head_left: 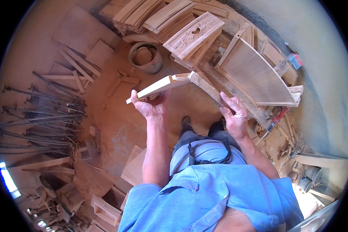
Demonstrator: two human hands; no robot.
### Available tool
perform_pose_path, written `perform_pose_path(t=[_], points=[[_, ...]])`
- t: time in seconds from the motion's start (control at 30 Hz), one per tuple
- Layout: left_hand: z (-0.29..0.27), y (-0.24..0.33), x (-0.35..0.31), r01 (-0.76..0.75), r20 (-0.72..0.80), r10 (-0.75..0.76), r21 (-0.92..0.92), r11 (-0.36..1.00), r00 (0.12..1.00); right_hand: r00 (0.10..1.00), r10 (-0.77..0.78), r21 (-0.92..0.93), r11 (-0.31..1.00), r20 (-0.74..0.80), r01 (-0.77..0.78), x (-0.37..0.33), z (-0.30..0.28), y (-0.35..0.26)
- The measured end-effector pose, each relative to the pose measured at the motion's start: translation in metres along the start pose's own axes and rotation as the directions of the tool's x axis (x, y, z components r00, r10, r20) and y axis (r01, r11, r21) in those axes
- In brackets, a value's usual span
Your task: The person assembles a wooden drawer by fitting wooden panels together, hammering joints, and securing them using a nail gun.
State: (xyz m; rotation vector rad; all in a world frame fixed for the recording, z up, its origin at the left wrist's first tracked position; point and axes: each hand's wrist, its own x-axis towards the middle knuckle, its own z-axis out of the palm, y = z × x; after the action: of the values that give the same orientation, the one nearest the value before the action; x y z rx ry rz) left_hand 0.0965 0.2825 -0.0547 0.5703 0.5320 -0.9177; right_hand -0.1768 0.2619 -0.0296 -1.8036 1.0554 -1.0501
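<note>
Up in front of me is a piece of pale wood made of two boards (158, 87) that meet at an angle at the top. Its left board rests in my left hand (150, 106), the thumb at its outer end and the fingers curled beneath. My right hand (235, 116) grips the lower end of the right board (205, 87) between thumb and fingers. Just beyond, a carved wooden panel (196, 34) lies on a stack. To the right, a large curved panel with a wooden frame (256, 73) leans on the workbench.
A round bucket (154, 66) stands on the dusty floor ahead. Many long metal clamps (42, 120) lie at the left, near loose boards (77, 63). More curved panels (168, 15) are stacked at the back. A red-handled tool (279, 116) lies at the bench's right end.
</note>
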Motion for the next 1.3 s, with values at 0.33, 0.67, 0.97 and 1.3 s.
perform_pose_path(t=[0.33, 0.67, 0.97, 1.3], points=[[-0.005, -0.003, 0.009, -0.014, 0.057, 0.010, 0.080, 0.997, 0.998, 0.764, 0.461, 0.372, 0.681, 0.451, -0.631, -0.003, -0.017, -0.016], [-0.017, -0.008, 0.023, 0.007, 0.045, -0.011, 0.079, 0.997, 0.999, 0.536, 0.407, 0.552, 0.088, 0.740, -0.829, -0.022, -0.037, 0.020], [-0.016, -0.015, 0.024, -0.014, 0.037, 0.011, 0.078, 0.997, 0.999, 0.542, 0.500, 0.570, 0.112, 0.675, -0.814, -0.013, -0.038, 0.022], [-0.012, -0.020, 0.023, -0.038, 0.053, 0.032, 0.132, 0.990, 0.998, 0.955, 0.286, 0.063, 0.954, 0.085, -0.291, -0.010, -0.012, -0.018]])
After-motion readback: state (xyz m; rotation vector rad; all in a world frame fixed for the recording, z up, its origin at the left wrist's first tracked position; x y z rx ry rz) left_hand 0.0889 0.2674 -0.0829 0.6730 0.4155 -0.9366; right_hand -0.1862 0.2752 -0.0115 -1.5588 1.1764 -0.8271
